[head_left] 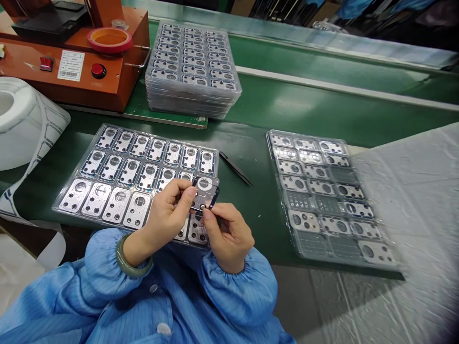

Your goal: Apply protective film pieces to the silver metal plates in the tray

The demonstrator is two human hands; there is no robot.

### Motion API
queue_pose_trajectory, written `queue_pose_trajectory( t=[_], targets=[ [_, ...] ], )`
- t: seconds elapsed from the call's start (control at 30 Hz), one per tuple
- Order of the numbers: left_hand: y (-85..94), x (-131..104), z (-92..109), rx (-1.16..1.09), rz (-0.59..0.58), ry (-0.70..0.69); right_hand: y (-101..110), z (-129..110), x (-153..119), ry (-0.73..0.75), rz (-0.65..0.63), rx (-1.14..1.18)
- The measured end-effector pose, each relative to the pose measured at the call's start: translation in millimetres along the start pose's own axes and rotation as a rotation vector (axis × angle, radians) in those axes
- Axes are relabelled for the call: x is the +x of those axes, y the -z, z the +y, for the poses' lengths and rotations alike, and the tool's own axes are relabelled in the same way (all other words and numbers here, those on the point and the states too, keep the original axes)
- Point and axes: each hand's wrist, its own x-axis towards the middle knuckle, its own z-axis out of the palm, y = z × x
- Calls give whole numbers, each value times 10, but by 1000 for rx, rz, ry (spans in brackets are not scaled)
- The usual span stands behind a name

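Observation:
My left hand (165,215) pinches a small metal plate (205,195) by its left edge, between thumb and fingers. The plate has one large round opening and small holes, with a dark rim along its side. At its lower right edge, the thumb and forefinger of my right hand (229,235) are closed together on the plate's border. Under both hands lies a clear tray (77,167) of similar plates in rows; those in the back rows bear blue-edged frames, and the front row looks bare. Black tweezers (235,169) rest just right of this tray.
At the right, another clear tray (308,203) holds plates in some pockets. Behind stands a tall stack of filled trays (193,98). An orange machine (118,79) carries a tape roll (110,40). A white roll of frame-shaped stickers (25,126) sits at the left.

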Motion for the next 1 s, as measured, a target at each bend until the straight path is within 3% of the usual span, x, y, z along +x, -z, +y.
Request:
queue_pose_trajectory(
  t=[1.0],
  targets=[
    [34,-20,36,119,122,-160,9,-45,62,65,-109,33]
  ],
)
